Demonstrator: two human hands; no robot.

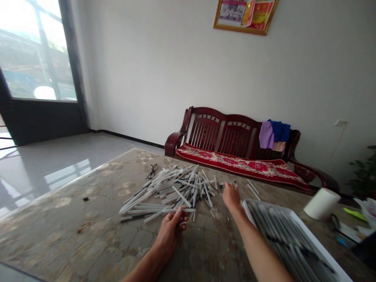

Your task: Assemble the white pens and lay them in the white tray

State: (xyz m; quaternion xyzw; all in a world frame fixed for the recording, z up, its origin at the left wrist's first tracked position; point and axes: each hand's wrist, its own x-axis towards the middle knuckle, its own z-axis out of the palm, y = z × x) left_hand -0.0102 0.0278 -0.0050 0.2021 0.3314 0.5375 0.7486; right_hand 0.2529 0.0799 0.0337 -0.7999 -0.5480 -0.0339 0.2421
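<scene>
A loose pile of slim white and black sticks, tube-like in shape [164, 188], lies on the table. At its near edge my left hand [173, 225] pinches a white stick [189, 210] between thumb and fingers. To the right of the pile my right hand [231, 196] reaches down to the tabletop, its fingers curled together beside small dark bits. What those fingers hold, if anything, is too small to make out. My right forearm passes along the left side of a white box [305, 223], which holds rows of long grey sticks.
Black-framed glasses [152, 171] lie behind the pile on the patterned table [96, 239]. A white paper roll [322, 203] stands past the box, near plastic bags and a dark object. Beyond the table is a red wooden bench [223, 131] with cloths over its back.
</scene>
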